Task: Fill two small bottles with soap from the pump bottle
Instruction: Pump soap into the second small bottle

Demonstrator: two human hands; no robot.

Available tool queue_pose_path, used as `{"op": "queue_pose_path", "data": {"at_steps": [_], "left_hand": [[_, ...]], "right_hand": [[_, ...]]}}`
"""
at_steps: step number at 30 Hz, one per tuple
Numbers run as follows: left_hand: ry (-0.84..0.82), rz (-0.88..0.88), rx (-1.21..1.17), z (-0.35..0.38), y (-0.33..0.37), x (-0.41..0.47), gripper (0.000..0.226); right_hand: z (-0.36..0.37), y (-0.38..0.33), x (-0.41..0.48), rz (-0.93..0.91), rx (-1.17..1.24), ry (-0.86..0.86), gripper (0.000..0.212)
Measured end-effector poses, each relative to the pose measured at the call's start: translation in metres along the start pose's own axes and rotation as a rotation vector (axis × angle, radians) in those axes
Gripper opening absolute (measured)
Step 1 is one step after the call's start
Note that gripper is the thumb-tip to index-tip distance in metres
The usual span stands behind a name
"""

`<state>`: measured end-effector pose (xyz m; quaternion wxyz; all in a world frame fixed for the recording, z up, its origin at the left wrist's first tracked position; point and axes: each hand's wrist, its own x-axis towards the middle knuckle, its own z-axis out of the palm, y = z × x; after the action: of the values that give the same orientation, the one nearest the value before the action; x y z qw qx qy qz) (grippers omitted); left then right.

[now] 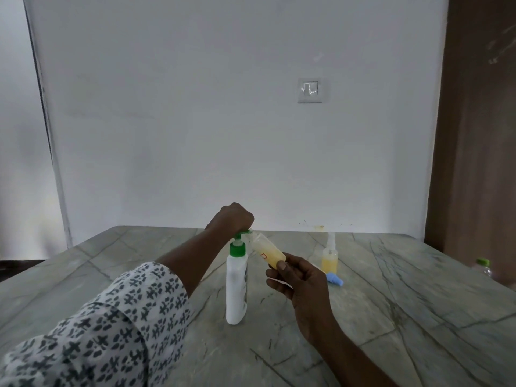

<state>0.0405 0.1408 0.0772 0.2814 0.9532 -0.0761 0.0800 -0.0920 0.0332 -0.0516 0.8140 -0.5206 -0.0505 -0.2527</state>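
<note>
From where the head camera looks, the white pump bottle (236, 283) stands upright near the middle of the marble table (391, 303). The left hand (233, 219), its patterned sleeve (111, 317) pushed back, sits curled like a fist over the bottle's green pump head (240, 235). The right hand (298, 280) pinches the base of a small bottle (268, 252), partly full of yellow soap, tilted with its mouth up at the nozzle. Farther right a second small bottle (330, 259) stands upright holding yellow soap, a blue cap (335, 280) lying just in front of it
</note>
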Motion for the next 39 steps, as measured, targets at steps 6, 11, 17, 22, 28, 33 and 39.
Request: {"op": "queue_pose_path", "data": {"at_steps": [6, 11, 17, 22, 28, 33, 39], "left_hand": [[0.02, 0.013, 0.005, 0.004, -0.005, 0.002, 0.015], [0.032, -0.01, -0.02, 0.012, -0.01, 0.004, 0.011], [0.014, 0.003, 0.004, 0.01, -0.007, 0.004, 0.008], [0.019, 0.04, 0.06, 0.0, -0.002, 0.002, 0.009], [0.0, 0.029, -0.008, 0.001, -0.001, 0.003, 0.015], [0.074, 0.048, -0.076, 0.003, -0.007, 0.009, 0.032], [0.018, 0.024, 0.005, 0.012, -0.012, 0.007, 0.015]], "right_hand": [[-0.001, 0.0, -0.001, 0.005, -0.013, 0.013, 0.022], [-0.003, 0.001, -0.002, 0.009, -0.014, 0.018, 0.02], [-0.003, 0.001, 0.0, 0.008, -0.018, 0.019, 0.021], [0.001, 0.001, 0.001, 0.006, -0.012, 0.01, 0.019], [0.002, 0.0, 0.003, 0.003, -0.016, 0.02, 0.018], [0.001, 0.001, 0.001, 0.007, -0.024, 0.014, 0.02], [-0.003, 0.002, -0.001, 0.015, -0.033, 0.016, 0.019]]}}
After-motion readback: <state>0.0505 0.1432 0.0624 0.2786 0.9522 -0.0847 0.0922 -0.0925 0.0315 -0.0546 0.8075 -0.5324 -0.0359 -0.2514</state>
